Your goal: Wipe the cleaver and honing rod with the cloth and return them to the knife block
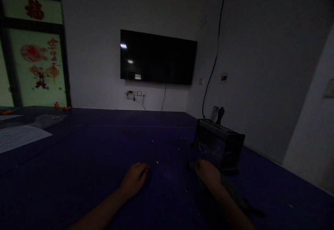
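Observation:
The room is dim. My left hand (135,179) rests on the dark blue surface (104,146), fingers curled loosely down against it, with nothing visible in it. My right hand (207,174) lies to the right, fingers bent over a small dark object (191,165) at the front of a black box-shaped appliance (219,143). What that hand grips is too dark to name. A dark strap or cloth (240,198) runs under my right forearm.
A black wall-mounted screen (158,57) hangs ahead, with sockets and cables (137,94) below it. A glass door with red paper decorations (39,56) stands far left. White sheets (18,136) lie on the left. A cable (212,70) drops down the right wall.

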Demonstrator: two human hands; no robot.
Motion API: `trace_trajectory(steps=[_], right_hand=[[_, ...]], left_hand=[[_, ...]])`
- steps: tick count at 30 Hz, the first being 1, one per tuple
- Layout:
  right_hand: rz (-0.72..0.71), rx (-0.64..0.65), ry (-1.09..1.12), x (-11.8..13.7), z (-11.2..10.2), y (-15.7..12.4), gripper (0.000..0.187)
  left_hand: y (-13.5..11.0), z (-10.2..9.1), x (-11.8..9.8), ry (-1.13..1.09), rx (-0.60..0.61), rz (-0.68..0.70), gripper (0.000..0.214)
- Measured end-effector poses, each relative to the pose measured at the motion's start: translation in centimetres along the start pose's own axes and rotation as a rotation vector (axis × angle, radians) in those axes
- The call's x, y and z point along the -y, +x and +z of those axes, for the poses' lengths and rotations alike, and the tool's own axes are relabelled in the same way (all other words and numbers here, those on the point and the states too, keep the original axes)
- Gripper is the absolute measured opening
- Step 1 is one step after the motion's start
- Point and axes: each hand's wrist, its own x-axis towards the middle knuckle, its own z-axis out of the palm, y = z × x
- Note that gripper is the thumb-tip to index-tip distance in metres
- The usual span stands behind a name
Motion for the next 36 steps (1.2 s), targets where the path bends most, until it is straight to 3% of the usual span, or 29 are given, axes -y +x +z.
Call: trace_trajectory(steps=[23, 36], right_hand=[[-0.004, -0.006, -0.004, 0.1, -0.1, -0.1, 0.03], [-0.007, -0.05, -0.002, -0.3, 1.2, 0.3, 0.031]], left_hand=[[0.0, 0.0, 0.1, -0.001, 0.019, 0.003, 0.026], [0.1, -0.2, -0.1, 0.073, -0.003, 0.092, 0.03]])
